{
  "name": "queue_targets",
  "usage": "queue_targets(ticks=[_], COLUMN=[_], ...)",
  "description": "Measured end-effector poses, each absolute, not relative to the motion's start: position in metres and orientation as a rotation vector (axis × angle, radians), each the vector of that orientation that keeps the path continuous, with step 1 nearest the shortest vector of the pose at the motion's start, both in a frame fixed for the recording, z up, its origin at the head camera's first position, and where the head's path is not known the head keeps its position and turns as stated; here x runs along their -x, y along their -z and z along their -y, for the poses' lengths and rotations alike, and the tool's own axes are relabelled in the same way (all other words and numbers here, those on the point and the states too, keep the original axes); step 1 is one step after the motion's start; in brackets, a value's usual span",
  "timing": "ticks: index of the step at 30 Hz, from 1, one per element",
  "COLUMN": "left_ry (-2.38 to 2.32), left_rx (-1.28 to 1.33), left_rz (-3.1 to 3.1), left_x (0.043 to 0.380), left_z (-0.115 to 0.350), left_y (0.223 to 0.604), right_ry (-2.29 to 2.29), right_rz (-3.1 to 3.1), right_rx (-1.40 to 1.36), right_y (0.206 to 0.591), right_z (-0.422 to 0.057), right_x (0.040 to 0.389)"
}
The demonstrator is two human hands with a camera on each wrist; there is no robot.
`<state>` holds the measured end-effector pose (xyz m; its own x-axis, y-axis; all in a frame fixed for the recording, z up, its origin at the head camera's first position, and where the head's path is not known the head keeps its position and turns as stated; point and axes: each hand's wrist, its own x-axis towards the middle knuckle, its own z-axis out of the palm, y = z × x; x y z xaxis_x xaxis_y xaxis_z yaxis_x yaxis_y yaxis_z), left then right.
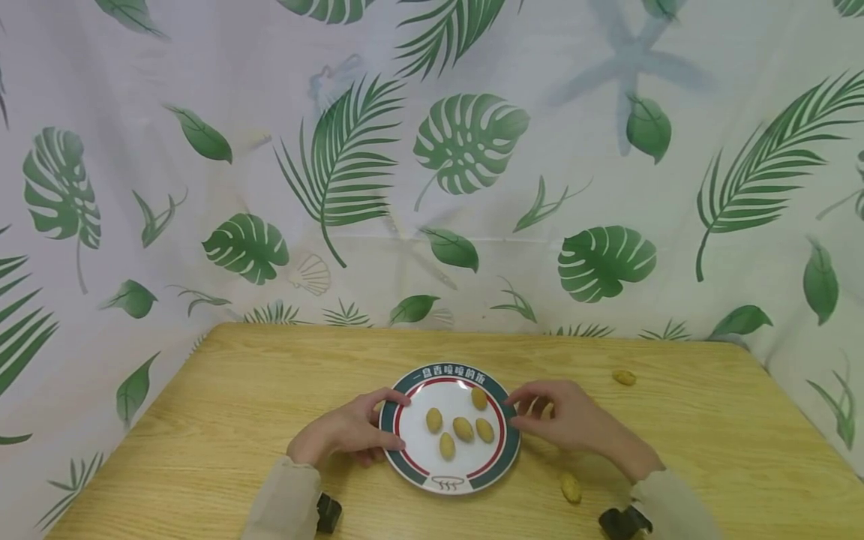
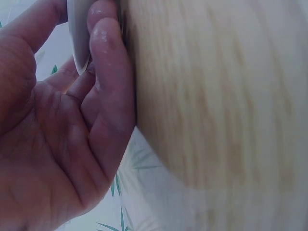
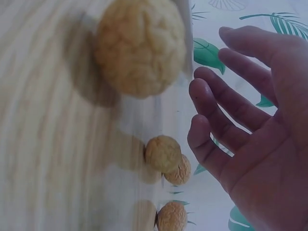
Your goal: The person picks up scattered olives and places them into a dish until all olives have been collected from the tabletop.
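A round plate [image 1: 451, 484] with a dark rim, a red ring and white writing stands on the wooden table. Several oval, yellow-brown, wrinkled pieces [image 1: 463, 429], like nuts or dried fruit, lie on it. My left hand [image 1: 351, 430] grips the plate's left edge, thumb over the rim. In the left wrist view other fingers [image 2: 109, 53] reach under the plate's edge. At the plate's right rim is my right hand [image 1: 563, 416], its bent fingers spread with nothing between them. Whether its fingertips touch the rim, I cannot tell.
One loose wrinkled piece [image 1: 570, 487] lies on the table below my right hand, another [image 1: 624, 377] farther back on the right. A leaf-printed cloth [image 1: 499, 285] hangs behind the wooden table [image 1: 270, 375].
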<state>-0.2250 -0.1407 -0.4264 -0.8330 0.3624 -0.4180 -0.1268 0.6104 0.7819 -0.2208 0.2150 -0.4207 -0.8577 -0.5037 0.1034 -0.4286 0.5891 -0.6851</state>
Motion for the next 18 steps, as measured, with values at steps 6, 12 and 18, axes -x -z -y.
queue_targets(ticks=[6, 12, 18], left_ry=[-1.167, -1.179, -1.182], left_rx=[-0.183, -0.198, -0.194], left_rz=[-2.284, -2.282, -2.278], left_x=[0.226, 0.224, 0.224], left_z=[0.141, 0.140, 0.140], left_y=[0.425, 0.426, 0.426], right_ry=[1.136, 1.084, 1.036], right_rz=[-2.708, -2.729, -2.752], right_rx=[0.815, 0.759, 0.741], right_y=[0.421, 0.419, 0.419], right_z=[-0.221, -0.226, -0.231], right_x=[0.216, 0.211, 0.210])
